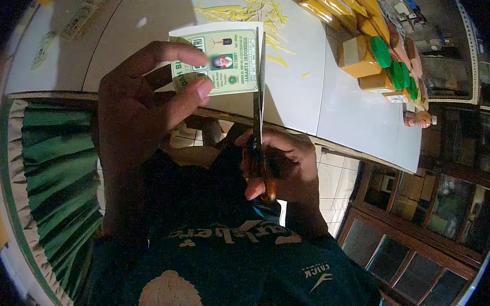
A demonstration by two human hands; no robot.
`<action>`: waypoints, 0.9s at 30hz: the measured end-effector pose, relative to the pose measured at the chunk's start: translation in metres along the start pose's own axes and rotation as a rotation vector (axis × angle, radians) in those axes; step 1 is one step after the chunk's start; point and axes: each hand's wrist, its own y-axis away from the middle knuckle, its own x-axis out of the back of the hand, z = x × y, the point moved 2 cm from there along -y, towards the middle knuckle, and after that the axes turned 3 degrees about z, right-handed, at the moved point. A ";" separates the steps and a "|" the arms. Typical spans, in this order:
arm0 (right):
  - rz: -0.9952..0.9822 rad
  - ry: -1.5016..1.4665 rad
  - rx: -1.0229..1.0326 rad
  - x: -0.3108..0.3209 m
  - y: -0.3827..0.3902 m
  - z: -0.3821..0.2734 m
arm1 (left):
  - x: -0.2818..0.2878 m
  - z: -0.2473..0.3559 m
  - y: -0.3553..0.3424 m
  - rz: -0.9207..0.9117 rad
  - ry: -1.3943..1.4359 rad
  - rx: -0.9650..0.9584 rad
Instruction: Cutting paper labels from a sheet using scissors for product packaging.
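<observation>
Two digits of your left hand (131,98) clamp a green label (241,71) by the near edge of the tabletop (343,114); your right hand (291,156) wraps its fingers round scissors (256,117) at the label's right edge.

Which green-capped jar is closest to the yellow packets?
The uppermost, leftmost jar in view, beside the yellow packets; its green cap looks largest, while the other jars sit lower and farther right.

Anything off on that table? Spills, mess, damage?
Only the thin yellowish strips scattered loosely across the white table: untidy, though probably just trimmings, given the scissors at the label's edge. No spill or damage visible.
</observation>
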 end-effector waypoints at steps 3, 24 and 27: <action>-0.007 0.123 0.033 0.001 0.002 -0.001 | 0.001 0.000 0.000 -0.013 0.025 -0.019; -0.019 0.080 -0.141 0.005 0.003 0.009 | 0.001 -0.013 -0.007 -0.049 0.034 -0.031; 0.079 0.137 0.108 0.004 0.002 0.009 | 0.004 -0.021 -0.011 -0.073 0.045 -0.065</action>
